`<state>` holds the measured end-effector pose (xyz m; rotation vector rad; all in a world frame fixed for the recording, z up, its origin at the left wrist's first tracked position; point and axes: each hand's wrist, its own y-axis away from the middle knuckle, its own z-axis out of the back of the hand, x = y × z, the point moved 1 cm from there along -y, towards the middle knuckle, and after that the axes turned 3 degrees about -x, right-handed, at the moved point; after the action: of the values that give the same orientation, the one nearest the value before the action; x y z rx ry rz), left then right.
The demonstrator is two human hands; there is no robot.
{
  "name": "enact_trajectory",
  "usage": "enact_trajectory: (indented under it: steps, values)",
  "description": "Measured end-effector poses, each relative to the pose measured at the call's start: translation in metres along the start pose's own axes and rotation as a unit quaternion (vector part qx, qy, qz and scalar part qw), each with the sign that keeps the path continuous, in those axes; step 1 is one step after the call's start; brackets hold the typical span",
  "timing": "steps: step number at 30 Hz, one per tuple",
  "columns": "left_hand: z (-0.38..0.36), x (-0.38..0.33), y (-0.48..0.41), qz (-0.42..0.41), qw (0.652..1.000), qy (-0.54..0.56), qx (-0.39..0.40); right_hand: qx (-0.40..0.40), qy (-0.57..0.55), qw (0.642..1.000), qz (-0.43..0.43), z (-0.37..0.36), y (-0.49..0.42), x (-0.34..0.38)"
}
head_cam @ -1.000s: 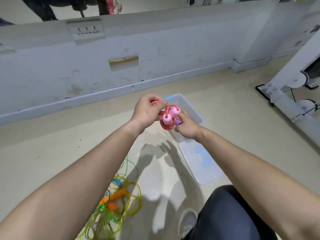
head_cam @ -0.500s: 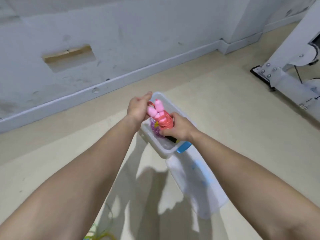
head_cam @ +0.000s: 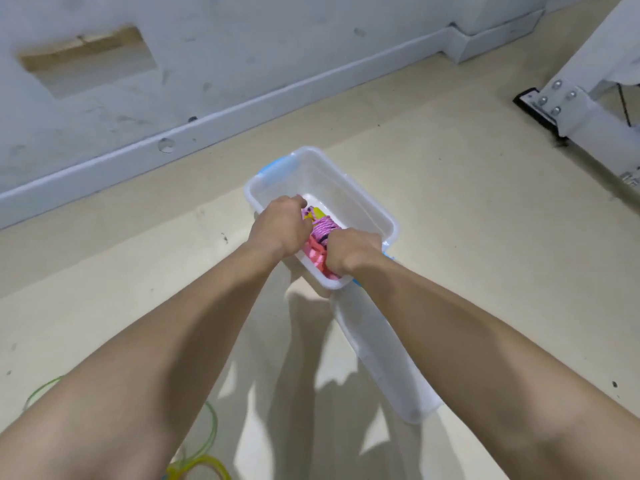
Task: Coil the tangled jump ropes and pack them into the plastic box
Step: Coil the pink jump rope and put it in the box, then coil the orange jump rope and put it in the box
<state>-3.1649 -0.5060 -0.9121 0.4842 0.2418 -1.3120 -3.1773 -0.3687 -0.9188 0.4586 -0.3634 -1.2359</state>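
**Right hand** (head_cam: 353,252). Knuckles up, fingers curled down round a coral-pink coiled jump rope (head_cam: 313,257). The rope lies inside the near end of a translucent rectangular plastic box (head_cam: 363,199) with blue latch handles.

**Left hand** (head_cam: 280,226). Just left of that grip, wrist over the box's left rim. The fingers are bent down into the box and hidden, so whether it clasps anything cannot be told.

**Purple-pink coiled rope** (head_cam: 325,231). In the box between the two hands, just beyond the grip and touching the coral coil. A yellow piece (head_cam: 317,213) shows beyond it; what it is cannot be made out.

**Translucent plastic lid** (head_cam: 384,362). Flat on the floor, nearer than the grip, partly under the right forearm, at the box's near end.

**Green and yellow loose rope loops** (head_cam: 207,427). On the floor, well nearer than the grip and to its left, partly hidden by the left forearm.

**Surface.** Smooth beige floor (head_cam: 467,254) with dark specks; arm shadows fall on it nearer than the box.

**Room.** Scuffed grey-white wall (head_cam: 259,46) beyond the grip, with a pale baseboard (head_cam: 207,131). A brown-edged rectangular recess (head_cam: 86,60) sits far left. A white bolted metal frame (head_cam: 568,105) stands well to the right.
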Motion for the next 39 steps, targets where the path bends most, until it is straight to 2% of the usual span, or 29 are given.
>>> enact_trajectory:
  steps: [2, 4, 10, 15, 21, 23, 26, 30, 33, 36, 37, 38, 39]
  values:
    - [0.020, 0.009, 0.025, -0.001, 1.000, 0.021, -0.018, -0.049, -0.005, 0.999, 0.018, 0.017, 0.018, 0.008]
    - [0.041, 0.025, 0.060, 0.010, 0.999, 0.030, -0.021, -0.064, -0.007, 0.997, 0.048, 0.035, 0.041, 0.024]
    - [0.080, 0.105, 0.211, 0.134, 0.990, 0.035, 0.000, 0.019, -0.010, 0.980, 0.199, 0.039, 0.136, 0.128]
    - [0.065, 0.176, 0.347, 0.245, 0.967, 0.075, 0.008, 0.092, -0.010, 0.960, 0.266, -0.040, 0.206, 0.209]
    - [-0.001, 0.256, 0.450, 0.320, 0.942, 0.094, 0.026, 0.159, -0.004, 0.948, 0.275, -0.163, 0.224, 0.249]
    - [-0.020, 0.269, 0.463, 0.312, 0.944, 0.107, 0.010, 0.164, -0.021, 0.944, 0.286, -0.191, 0.225, 0.257]
    - [-0.048, 0.276, 0.462, 0.244, 0.967, 0.064, -0.017, 0.132, -0.038, 0.932, 0.334, -0.223, 0.226, 0.266]
    - [-0.070, 0.281, 0.451, 0.238, 0.971, -0.019, 0.022, 0.062, 0.071, 0.920, 0.380, -0.255, 0.221, 0.266]
    - [-0.070, 0.297, 0.454, 0.218, 0.976, -0.013, 0.005, 0.033, 0.100, 0.919, 0.379, -0.252, 0.216, 0.263]
    - [-0.062, 0.315, 0.475, 0.277, 0.961, 0.007, -0.009, 0.042, 0.136, 0.929, 0.342, -0.233, 0.210, 0.250]
    - [-0.058, 0.318, 0.483, 0.291, 0.957, 0.008, -0.008, 0.064, 0.115, 0.940, 0.314, -0.224, 0.208, 0.241]
    - [-0.055, 0.318, 0.490, 0.301, 0.953, 0.018, -0.012, 0.112, 0.035, 0.953, 0.279, -0.213, 0.208, 0.232]
    - [-0.050, 0.315, 0.497, 0.305, 0.952, 0.028, -0.025, 0.180, -0.104, 0.952, 0.225, -0.201, 0.210, 0.224]
